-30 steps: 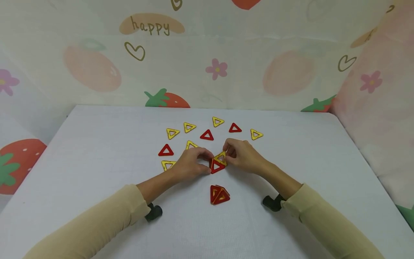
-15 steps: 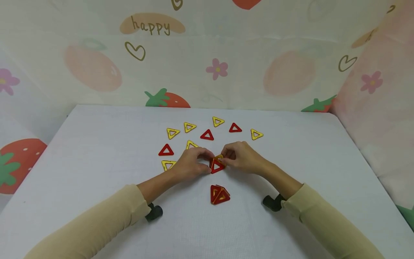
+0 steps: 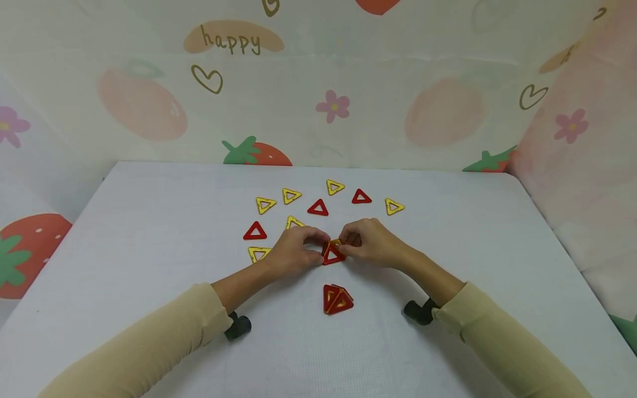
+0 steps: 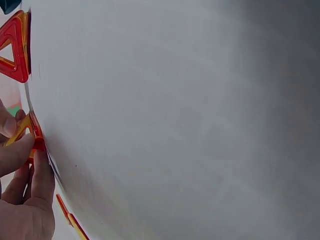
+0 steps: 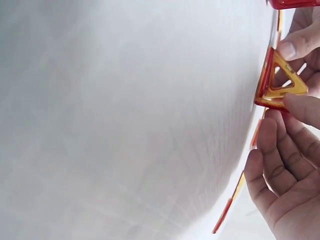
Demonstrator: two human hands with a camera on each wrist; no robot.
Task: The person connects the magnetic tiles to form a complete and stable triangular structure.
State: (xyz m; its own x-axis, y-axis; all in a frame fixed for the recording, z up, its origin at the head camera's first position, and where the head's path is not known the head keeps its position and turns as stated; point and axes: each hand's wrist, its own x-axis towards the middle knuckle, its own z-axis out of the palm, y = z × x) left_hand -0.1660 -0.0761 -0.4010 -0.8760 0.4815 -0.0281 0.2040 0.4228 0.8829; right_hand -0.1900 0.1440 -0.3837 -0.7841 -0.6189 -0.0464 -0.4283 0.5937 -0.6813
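Between both hands stands a small pyramid of triangular magnetic tiles, with a red tile [image 3: 332,256] in front. My left hand [image 3: 293,251] grips its left side between thumb and fingers. My right hand [image 3: 373,241] pinches a yellow triangular tile [image 5: 296,82] that leans against the red ones, as the right wrist view shows. Fingers partly cover the pyramid in every view. Closer to me sits a second pyramid of red tiles with yellow behind [image 3: 340,301], which neither hand touches.
Loose triangular tiles lie flat beyond the hands: several yellow ones, such as the yellow tile [image 3: 394,207] at the right, and red ones, such as the red tile [image 3: 255,231] at the left. A white cloth [image 3: 174,221] covers the table. Patterned curtains [image 3: 378,66] stand behind.
My right hand has shifted slightly left and tipped the yellow tile back behind the red front tile. The left hand stays almost in place, keeping its grip.
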